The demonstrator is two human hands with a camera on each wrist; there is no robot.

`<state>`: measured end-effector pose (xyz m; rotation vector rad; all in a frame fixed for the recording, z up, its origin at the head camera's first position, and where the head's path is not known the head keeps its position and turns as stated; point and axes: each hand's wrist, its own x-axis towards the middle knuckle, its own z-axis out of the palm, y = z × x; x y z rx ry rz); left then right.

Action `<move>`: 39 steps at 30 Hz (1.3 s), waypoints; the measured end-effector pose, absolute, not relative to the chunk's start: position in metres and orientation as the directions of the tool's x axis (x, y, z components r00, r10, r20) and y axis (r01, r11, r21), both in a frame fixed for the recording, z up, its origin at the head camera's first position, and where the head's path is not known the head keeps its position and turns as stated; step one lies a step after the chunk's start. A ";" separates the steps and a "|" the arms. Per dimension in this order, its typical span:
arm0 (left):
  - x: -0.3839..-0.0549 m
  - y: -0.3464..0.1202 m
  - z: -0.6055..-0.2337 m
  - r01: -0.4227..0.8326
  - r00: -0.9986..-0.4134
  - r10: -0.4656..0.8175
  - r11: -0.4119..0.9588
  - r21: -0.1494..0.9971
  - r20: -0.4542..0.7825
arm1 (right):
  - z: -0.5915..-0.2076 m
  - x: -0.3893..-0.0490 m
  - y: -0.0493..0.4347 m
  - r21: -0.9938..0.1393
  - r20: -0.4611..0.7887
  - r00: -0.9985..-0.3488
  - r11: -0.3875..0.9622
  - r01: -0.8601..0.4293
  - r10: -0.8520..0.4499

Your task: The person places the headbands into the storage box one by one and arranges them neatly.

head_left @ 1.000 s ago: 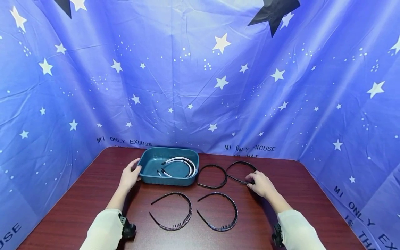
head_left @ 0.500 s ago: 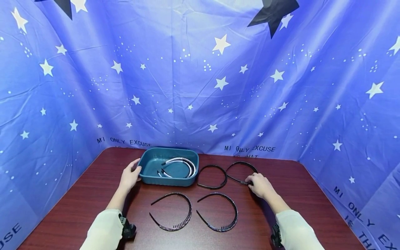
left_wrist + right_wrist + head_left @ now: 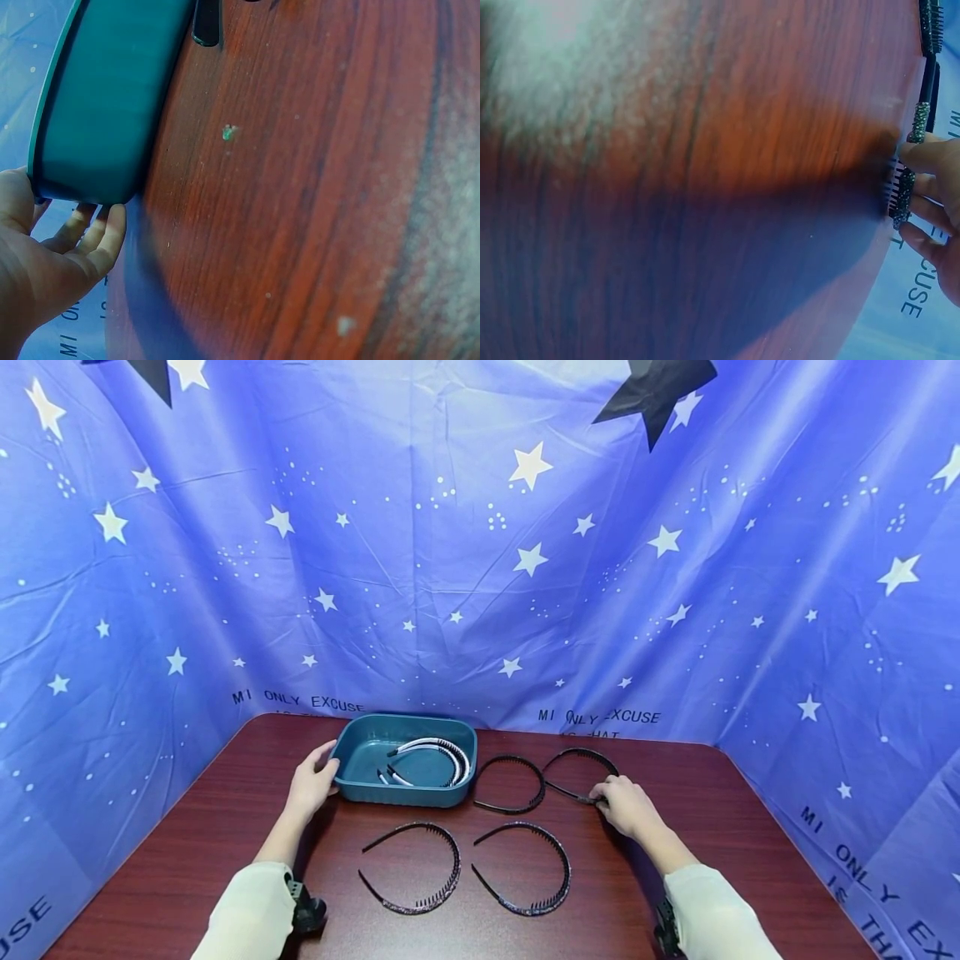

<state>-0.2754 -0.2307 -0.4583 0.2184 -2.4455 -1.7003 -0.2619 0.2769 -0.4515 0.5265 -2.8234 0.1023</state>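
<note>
My left hand [image 3: 311, 787] holds the left end of a teal plastic bin [image 3: 397, 794]. In the left wrist view, its fingertips [image 3: 112, 217] touch the bin's end wall. Two white headbands [image 3: 459, 752] with dark toothed inner sides lie inside, toward the right. My right hand [image 3: 628, 805] pinches the near right part of a black toothed headband [image 3: 581, 750], which lies at the back right. In the right wrist view, thumb and fingers are on this headband's glittery band [image 3: 905, 191]; the fingers hide part of it.
Another black headband [image 3: 542, 789] lies between the bin and the held one. Two glittery dark headbands, one on the left [image 3: 457, 868] and one on the right [image 3: 567, 868], lie nearer. All rest on a reddish-brown table [image 3: 225, 810] backed by a blue starry cloth [image 3: 450, 568].
My right hand has shifted very slightly on the headband. The left hand, the bin and the headbands stay in place.
</note>
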 end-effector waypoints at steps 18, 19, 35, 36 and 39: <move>-0.276 -0.230 -0.458 -0.027 -0.976 -0.213 0.349 0.937 0.051 | -0.445 -0.260 0.280 0.036 0.409 -0.835 0.921 -0.389 -0.369; -0.275 -0.230 -0.458 -0.028 -0.976 -0.213 0.351 0.936 0.051 | -0.444 -0.260 0.279 0.038 0.412 -0.833 0.920 -0.391 -0.370; -0.275 -0.230 -0.458 -0.029 -0.977 -0.210 0.345 0.938 0.047 | -0.430 -0.260 0.268 0.107 0.478 -0.757 0.884 -0.454 -0.447; -0.274 -0.230 -0.458 -0.027 -0.976 -0.210 0.344 0.939 0.049 | -0.429 -0.260 0.267 0.107 0.478 -0.755 0.883 -0.457 -0.449; -0.275 -0.230 -0.458 -0.022 -0.976 -0.212 0.345 0.938 0.055 | -0.427 -0.260 0.262 0.110 0.482 -0.745 0.876 -0.470 -0.461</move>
